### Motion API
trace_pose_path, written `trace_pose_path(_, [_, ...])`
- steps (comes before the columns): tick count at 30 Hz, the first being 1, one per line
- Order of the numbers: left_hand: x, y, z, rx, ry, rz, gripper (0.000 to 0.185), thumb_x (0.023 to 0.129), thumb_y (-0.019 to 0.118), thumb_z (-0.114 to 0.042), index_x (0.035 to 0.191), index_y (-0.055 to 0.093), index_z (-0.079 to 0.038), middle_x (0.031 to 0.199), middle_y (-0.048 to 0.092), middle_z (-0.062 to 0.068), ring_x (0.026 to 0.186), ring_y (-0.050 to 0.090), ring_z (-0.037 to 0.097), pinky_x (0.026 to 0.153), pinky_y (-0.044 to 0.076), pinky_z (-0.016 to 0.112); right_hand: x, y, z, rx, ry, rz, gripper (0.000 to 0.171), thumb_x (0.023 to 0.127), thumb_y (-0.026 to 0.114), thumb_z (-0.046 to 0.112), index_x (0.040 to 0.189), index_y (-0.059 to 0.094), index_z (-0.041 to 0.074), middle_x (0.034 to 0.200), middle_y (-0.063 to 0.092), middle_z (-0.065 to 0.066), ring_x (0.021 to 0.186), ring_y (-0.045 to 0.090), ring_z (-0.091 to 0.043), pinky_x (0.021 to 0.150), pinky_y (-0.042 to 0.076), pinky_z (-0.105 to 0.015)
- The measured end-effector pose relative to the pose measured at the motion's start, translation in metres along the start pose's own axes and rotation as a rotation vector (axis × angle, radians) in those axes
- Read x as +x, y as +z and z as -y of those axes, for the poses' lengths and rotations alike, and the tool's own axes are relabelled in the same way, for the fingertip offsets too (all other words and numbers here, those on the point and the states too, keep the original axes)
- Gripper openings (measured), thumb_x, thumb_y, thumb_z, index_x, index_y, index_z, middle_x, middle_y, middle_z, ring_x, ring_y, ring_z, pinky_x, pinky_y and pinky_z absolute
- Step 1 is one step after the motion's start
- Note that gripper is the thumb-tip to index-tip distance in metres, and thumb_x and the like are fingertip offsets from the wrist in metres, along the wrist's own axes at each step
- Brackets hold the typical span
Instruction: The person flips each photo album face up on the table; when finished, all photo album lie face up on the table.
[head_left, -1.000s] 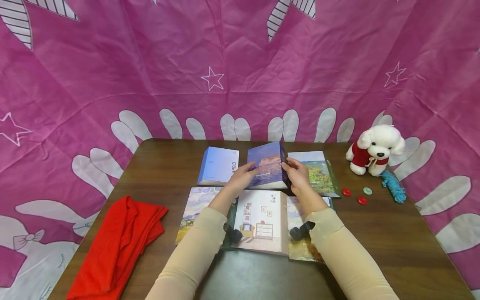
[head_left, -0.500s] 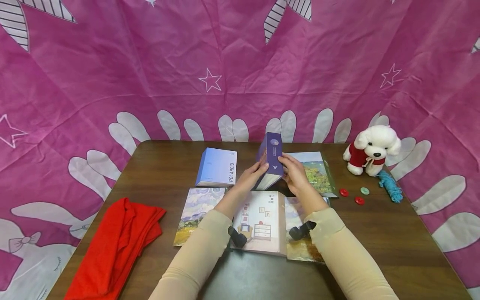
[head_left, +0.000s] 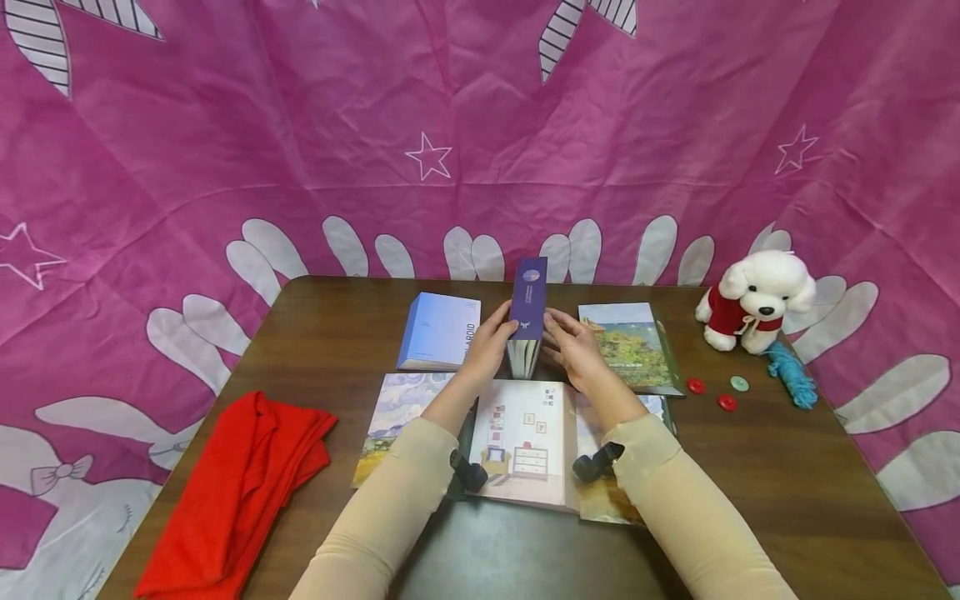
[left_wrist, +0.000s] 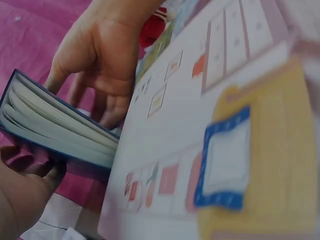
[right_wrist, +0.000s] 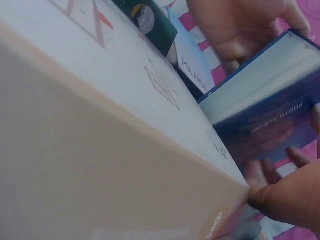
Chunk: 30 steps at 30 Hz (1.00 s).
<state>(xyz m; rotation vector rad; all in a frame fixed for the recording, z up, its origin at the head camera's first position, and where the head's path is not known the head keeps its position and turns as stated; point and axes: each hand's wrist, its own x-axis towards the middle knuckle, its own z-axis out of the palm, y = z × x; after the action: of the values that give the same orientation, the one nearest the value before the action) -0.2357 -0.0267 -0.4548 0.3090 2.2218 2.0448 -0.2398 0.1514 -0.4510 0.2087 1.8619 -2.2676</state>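
Across the lower frame of the head view, a wooden table [head_left: 810, 492] is laid with books, and at lower left a red cloth [head_left: 228, 492] is spread. In the centre a thick book [head_left: 513, 442] with a drawn room on its cover is laid flat. Just above it, a purple photo album [head_left: 529, 292] is held on edge, spine uppermost, between the hands; a turning or standing step is judged to be in hand. The album is gripped by the left hand [head_left: 486, 340], the thumb laid on the spine. The cover at frame right is touched by fingers of the right hand [head_left: 577, 346]; whether it is pinched there or merely steadied cannot be told. Contact between album and table cannot be made out either. For the next move, even support of both covers seems to be called for, lest the pages be allowed to fan out.

The album is thick, with dark blue-purple covers and a sunset-toned picture. Its pale pages are slightly parted at the near end. A round emblem is printed on the spine, above lettering too small to be read.
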Motion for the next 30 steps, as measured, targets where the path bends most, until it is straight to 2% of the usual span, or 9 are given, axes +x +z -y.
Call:
trace_pose_path(3, [-0.002, -0.004, -0.003, 0.105, 0.118, -0.007, 0.055, 0.107, 0.041, -0.024, 0.160, 0.031, -0.016, 0.165, 0.028, -0.003, 0.150, 0.029, 0.020, 0.121, 0.026, 0.039, 0.001, -0.001, -0.001, -0.064, 0.056, 0.027, 0.065, 0.104, 0.058, 0.036, 0.157, 0.034, 0.007, 0.159, 0.035, -0.016, 0.144, 0.038, -0.036, 0.115, 0.037, -0.046])
trace_pose_path(5, [-0.002, -0.006, -0.004, 0.162, 0.166, -0.004, 0.054, 0.107, 0.039, -0.019, 0.160, 0.030, -0.015, 0.167, 0.022, -0.007, 0.152, 0.023, 0.016, 0.122, 0.023, 0.037, 0.003, -0.001, -0.003, -0.100, 0.089, 0.049, 0.073, 0.102, 0.059, 0.041, 0.159, 0.030, 0.006, 0.160, 0.033, -0.018, 0.146, 0.035, -0.036, 0.116, 0.036, -0.047])
trace_pose_path(6, [-0.002, -0.008, -0.005, 0.187, 0.185, -0.005, 0.054, 0.107, 0.038, -0.019, 0.160, 0.031, -0.014, 0.167, 0.021, -0.009, 0.152, 0.022, 0.014, 0.123, 0.022, 0.036, 0.004, -0.002, -0.004, -0.113, 0.101, 0.057, 0.076, 0.101, 0.060, 0.044, 0.159, 0.028, 0.006, 0.160, 0.033, -0.019, 0.146, 0.035, -0.036, 0.116, 0.036, -0.047])
trace_pose_path(9, [-0.001, -0.011, -0.004, 0.173, 0.196, 0.005, 0.052, 0.107, 0.037, -0.016, 0.159, 0.032, -0.011, 0.166, 0.021, -0.009, 0.152, 0.022, 0.014, 0.123, 0.021, 0.035, 0.009, -0.003, -0.008, -0.127, 0.120, 0.071, 0.082, 0.099, 0.062, 0.047, 0.159, 0.027, 0.003, 0.159, 0.035, -0.020, 0.145, 0.036, -0.035, 0.116, 0.037, -0.046])
trace_pose_path(13, [0.001, -0.014, -0.002, 0.112, 0.155, -0.007, 0.052, 0.106, 0.039, -0.013, 0.158, 0.033, -0.006, 0.166, 0.024, -0.004, 0.152, 0.022, 0.016, 0.123, 0.021, 0.034, 0.013, -0.004, -0.011, -0.170, 0.103, 0.050, 0.080, 0.099, 0.063, 0.045, 0.157, 0.029, 0.002, 0.158, 0.037, -0.018, 0.144, 0.039, -0.035, 0.115, 0.037, -0.045])
trace_pose_path(17, [0.002, -0.015, 0.004, 0.106, 0.080, -0.036, 0.054, 0.106, 0.042, -0.020, 0.157, 0.033, -0.005, 0.166, 0.026, 0.000, 0.153, 0.021, 0.021, 0.124, 0.018, 0.038, 0.013, -0.003, -0.013, -0.279, 0.052, -0.005, 0.075, 0.099, 0.065, 0.043, 0.156, 0.034, 0.004, 0.158, 0.037, -0.016, 0.143, 0.039, -0.033, 0.117, 0.035, -0.046])
trace_pose_path(23, [0.004, -0.013, 0.010, 0.080, -0.042, -0.049, 0.057, 0.107, 0.042, -0.033, 0.160, 0.031, -0.016, 0.166, 0.026, 0.003, 0.152, 0.023, 0.027, 0.124, 0.018, 0.044, 0.009, -0.004, -0.017, -0.421, -0.036, -0.072, 0.074, 0.100, 0.064, 0.039, 0.156, 0.033, 0.004, 0.159, 0.035, -0.018, 0.146, 0.034, -0.033, 0.119, 0.031, -0.046])
trace_pose_path(27, [0.007, -0.011, 0.013, 0.084, -0.108, -0.065, 0.056, 0.105, 0.041, -0.023, 0.159, 0.032, -0.012, 0.163, 0.032, 0.008, 0.151, 0.026, 0.029, 0.123, 0.019, 0.043, 0.006, -0.008, -0.019, -0.465, -0.046, -0.104, 0.069, 0.101, 0.063, 0.036, 0.156, 0.035, 0.003, 0.161, 0.033, -0.018, 0.149, 0.031, -0.033, 0.119, 0.030, -0.045])
trace_pose_path(30, [0.009, -0.010, 0.016, 0.103, -0.147, -0.078, 0.056, 0.102, 0.042, -0.011, 0.157, 0.035, -0.006, 0.164, 0.030, 0.010, 0.152, 0.024, 0.029, 0.124, 0.017, 0.042, 0.004, -0.010, -0.020, -0.486, -0.046, -0.117, 0.066, 0.101, 0.062, 0.035, 0.155, 0.038, 0.004, 0.162, 0.032, -0.018, 0.150, 0.029, -0.033, 0.120, 0.030, -0.045])
